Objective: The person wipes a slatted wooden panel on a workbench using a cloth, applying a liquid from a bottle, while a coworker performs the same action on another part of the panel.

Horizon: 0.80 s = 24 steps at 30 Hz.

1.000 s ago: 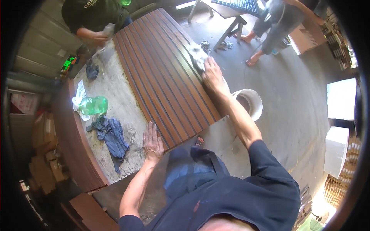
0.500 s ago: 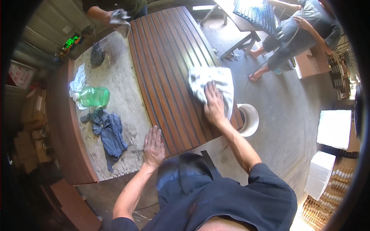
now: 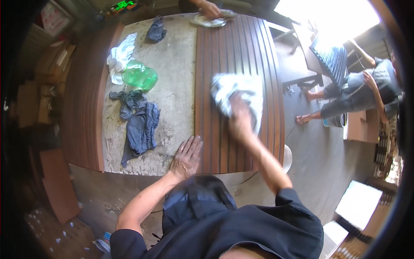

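Observation:
My right hand [image 3: 242,116] presses a bunched white cloth [image 3: 226,84] onto a brown slatted wooden panel [image 3: 207,108] with dark grooves. Motion blurs its fingers, and the cloth is partly hidden beneath them. My left hand [image 3: 186,157] rests flat with fingers stretched out, at the near left edge of the panel where it meets a worn pale board [image 3: 177,64]. Crumpled blue-grey rags [image 3: 142,127] lie on that board, left of my left hand. Beyond them are a green translucent bottle [image 3: 140,75] on its side and a white rag [image 3: 116,64].
Another slatted panel [image 3: 88,95] borders the board's left side. A dark rag [image 3: 156,30] sits at the back. Across the table, another person's hand [image 3: 209,8] holds a pale cloth [image 3: 211,19]. A white bucket [image 3: 287,159] stands at right; farther off another person [image 3: 371,84] handles a dark panel.
My view has turned, so the panel appears straighter. The white cloth under my right hand has moved inward from the panel's right edge. The other person's cloth has come down at the panel's far end.

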{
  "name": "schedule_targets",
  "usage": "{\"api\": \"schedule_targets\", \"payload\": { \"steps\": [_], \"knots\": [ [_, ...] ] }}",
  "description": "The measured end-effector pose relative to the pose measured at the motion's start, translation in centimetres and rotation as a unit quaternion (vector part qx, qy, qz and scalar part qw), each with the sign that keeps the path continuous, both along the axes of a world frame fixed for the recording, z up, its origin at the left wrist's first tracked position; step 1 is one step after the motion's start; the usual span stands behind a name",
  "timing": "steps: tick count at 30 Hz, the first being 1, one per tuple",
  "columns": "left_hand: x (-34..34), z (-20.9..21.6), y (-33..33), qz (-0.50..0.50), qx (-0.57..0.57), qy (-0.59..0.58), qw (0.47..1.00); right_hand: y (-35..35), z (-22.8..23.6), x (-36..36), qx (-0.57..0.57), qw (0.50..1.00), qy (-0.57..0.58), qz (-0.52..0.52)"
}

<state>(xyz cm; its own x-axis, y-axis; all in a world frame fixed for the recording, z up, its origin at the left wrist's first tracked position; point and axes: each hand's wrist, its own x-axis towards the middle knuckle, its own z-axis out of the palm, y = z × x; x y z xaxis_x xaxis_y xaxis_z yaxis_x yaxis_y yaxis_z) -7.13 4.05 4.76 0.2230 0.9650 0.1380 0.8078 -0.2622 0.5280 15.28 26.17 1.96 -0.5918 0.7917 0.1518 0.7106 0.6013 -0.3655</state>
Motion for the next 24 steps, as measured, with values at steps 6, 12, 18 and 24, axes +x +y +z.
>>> {"api": "schedule_targets", "payload": {
  "steps": [6,12,18,24],
  "knots": [
    [0.1,-0.4,-0.6,0.002,0.009,-0.005,1.000,-2.6,2.0,-5.8,-0.025,0.995,-0.005,0.100],
    [0.9,0.1,1.1,-0.019,0.009,-0.014,1.000,15.4,1.1,-12.7,0.086,0.994,0.046,-0.040],
    [0.2,0.2,-0.9,0.021,0.028,-0.013,0.999,1.7,1.3,-9.3,0.024,0.996,0.045,0.080],
    [0.7,-1.0,-2.5,0.030,0.067,-0.006,0.997,-14.1,3.5,-0.6,-0.060,0.992,-0.024,0.106]
  ]
}}
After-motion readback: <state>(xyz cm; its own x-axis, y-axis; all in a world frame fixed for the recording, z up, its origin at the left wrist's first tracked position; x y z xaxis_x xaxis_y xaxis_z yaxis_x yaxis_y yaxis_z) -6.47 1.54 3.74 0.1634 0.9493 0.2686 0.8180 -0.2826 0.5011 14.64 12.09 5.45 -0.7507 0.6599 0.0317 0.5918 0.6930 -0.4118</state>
